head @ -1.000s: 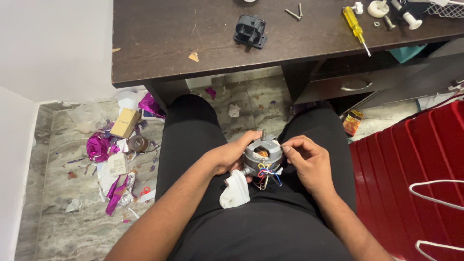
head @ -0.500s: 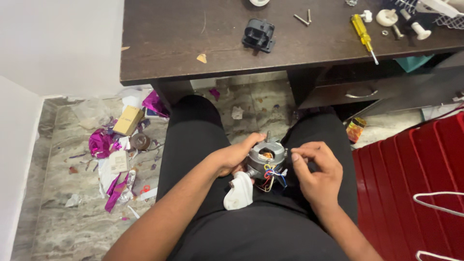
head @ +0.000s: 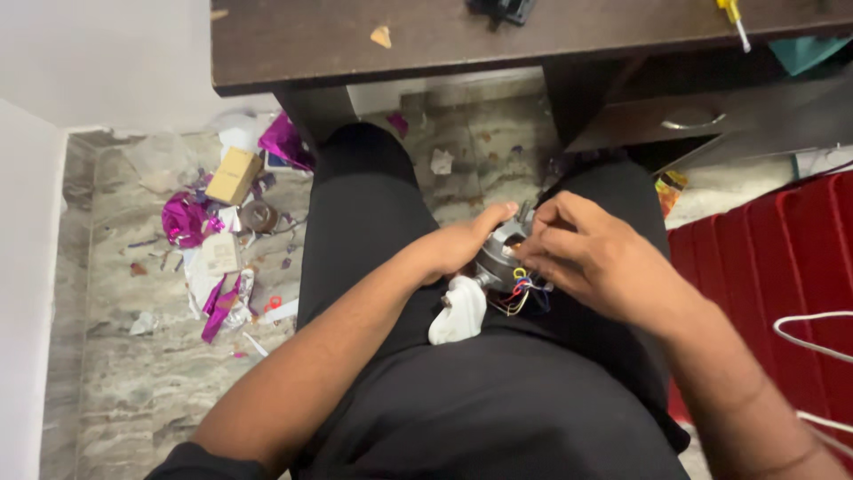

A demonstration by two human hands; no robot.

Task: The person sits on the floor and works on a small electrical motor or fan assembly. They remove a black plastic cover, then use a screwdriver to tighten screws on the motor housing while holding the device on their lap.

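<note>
A small grey metal motor [head: 496,258] rests on my lap, over black trousers. My left hand [head: 462,244] grips its left side, thumb up along the rim. My right hand [head: 591,262] covers the motor's right side, its fingertips pinching at the top edge. A bundle of thin coloured wires [head: 522,293] hangs below the motor. A white plastic piece [head: 460,311] lies on my lap just under the left hand. Most of the motor's top is hidden by my right hand.
A dark wooden desk [head: 533,40] stands ahead with a yellow-handled screwdriver [head: 734,18] and a black part [head: 502,9] on it, and a drawer with a metal handle [head: 693,122] below. Purple foil scraps, a tan box [head: 233,175] and paper litter the marble floor at left. A red surface [head: 782,258] is at right.
The view has tilted down and closer. My right hand has moved left over the top of the motor, covering it; the left hand keeps its grip.
</note>
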